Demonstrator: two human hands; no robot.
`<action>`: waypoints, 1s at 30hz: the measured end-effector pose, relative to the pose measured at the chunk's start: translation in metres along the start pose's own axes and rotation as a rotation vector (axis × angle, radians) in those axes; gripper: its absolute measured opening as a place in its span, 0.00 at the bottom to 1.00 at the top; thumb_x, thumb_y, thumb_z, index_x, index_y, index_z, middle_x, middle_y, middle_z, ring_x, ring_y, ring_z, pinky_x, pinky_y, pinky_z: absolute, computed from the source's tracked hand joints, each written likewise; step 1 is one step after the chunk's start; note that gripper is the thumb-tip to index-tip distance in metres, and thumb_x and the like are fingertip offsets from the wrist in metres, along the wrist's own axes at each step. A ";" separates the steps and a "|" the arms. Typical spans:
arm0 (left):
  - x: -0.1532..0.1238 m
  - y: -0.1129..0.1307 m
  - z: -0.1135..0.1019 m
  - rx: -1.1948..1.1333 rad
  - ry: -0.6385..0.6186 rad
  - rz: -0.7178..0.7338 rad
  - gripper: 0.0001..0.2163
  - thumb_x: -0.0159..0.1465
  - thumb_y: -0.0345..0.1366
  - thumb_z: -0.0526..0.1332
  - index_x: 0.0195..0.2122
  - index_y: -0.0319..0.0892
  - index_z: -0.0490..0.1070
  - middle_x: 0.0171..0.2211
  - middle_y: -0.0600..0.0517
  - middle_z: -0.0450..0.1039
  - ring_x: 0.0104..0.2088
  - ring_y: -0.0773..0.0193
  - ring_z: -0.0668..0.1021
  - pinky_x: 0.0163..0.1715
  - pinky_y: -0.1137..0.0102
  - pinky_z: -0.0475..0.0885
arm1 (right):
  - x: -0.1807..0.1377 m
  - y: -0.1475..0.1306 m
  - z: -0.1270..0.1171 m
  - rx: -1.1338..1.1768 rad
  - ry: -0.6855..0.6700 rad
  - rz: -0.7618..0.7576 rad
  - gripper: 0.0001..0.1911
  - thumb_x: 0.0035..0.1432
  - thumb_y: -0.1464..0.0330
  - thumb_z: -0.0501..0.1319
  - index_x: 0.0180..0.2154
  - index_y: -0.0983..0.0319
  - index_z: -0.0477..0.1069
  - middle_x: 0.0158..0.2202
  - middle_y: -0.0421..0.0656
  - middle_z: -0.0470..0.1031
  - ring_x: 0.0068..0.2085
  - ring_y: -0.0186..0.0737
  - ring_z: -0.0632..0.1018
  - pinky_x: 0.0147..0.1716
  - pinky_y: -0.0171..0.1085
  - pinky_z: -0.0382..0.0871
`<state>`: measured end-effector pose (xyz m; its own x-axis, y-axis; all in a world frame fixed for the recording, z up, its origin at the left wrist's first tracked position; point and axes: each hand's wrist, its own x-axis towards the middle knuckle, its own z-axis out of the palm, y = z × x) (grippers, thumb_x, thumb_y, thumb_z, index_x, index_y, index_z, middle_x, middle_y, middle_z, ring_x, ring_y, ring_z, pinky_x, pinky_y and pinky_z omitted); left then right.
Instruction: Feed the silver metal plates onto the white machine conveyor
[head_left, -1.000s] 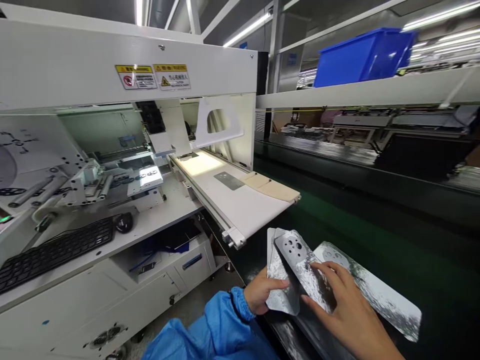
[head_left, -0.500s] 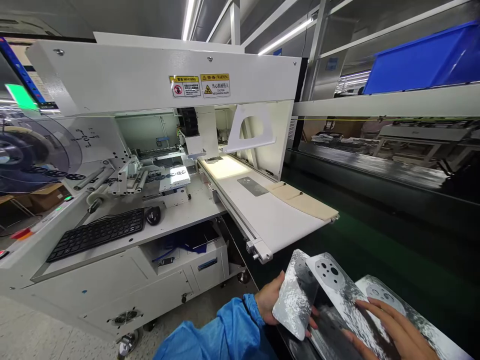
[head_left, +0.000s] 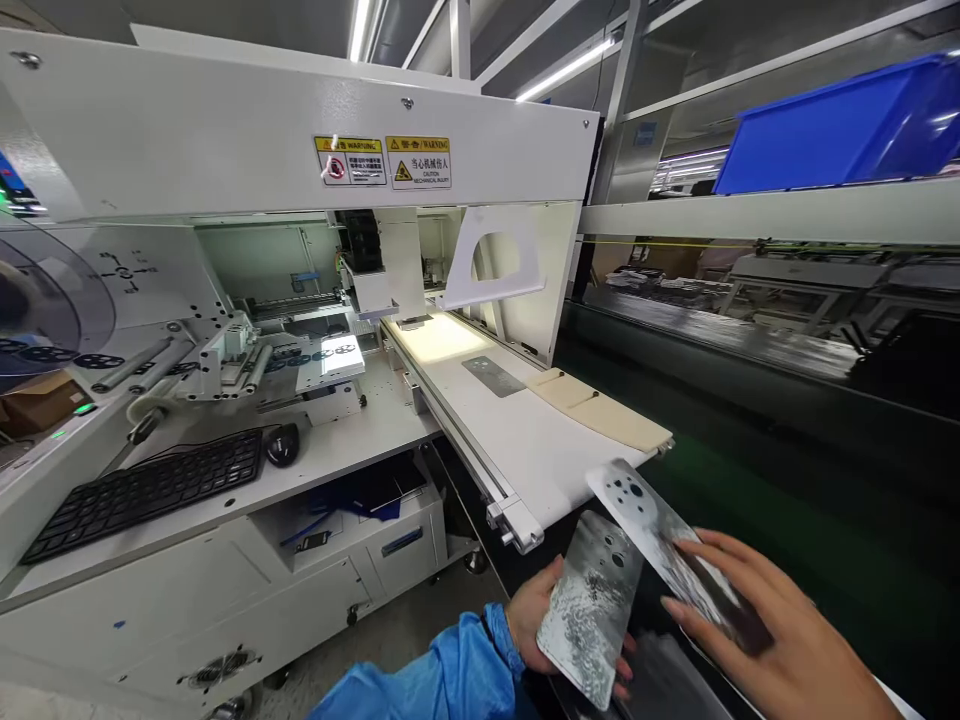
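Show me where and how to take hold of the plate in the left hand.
Probably pinch the plate by its holed far end, coming from the far left. It is thin and flat; the left hand cradles it lower down, and the other plate, in the right hand, crowds its far right corner.

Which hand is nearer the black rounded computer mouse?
Left: the left hand, holding a silvery rectangular plate, is lower and right of the mouse; the right hand is farther right.
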<state>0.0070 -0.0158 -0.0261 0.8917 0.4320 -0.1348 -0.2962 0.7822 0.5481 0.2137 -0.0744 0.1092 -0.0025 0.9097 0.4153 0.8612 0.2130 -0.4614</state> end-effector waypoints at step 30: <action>-0.002 0.004 0.007 0.213 0.004 -0.109 0.48 0.53 0.71 0.30 0.39 0.41 0.81 0.33 0.44 0.72 0.59 0.33 0.67 0.60 0.46 0.45 | 0.118 -0.058 0.034 -0.236 -0.198 -0.068 0.27 0.57 0.58 0.57 0.54 0.64 0.70 0.61 0.55 0.65 0.61 0.58 0.66 0.57 0.55 0.63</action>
<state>0.0069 -0.0167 -0.0174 0.9129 0.3525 -0.2060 -0.1191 0.7124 0.6916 0.1466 0.0326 0.1582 -0.1434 0.9528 0.2677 0.9498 0.2085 -0.2333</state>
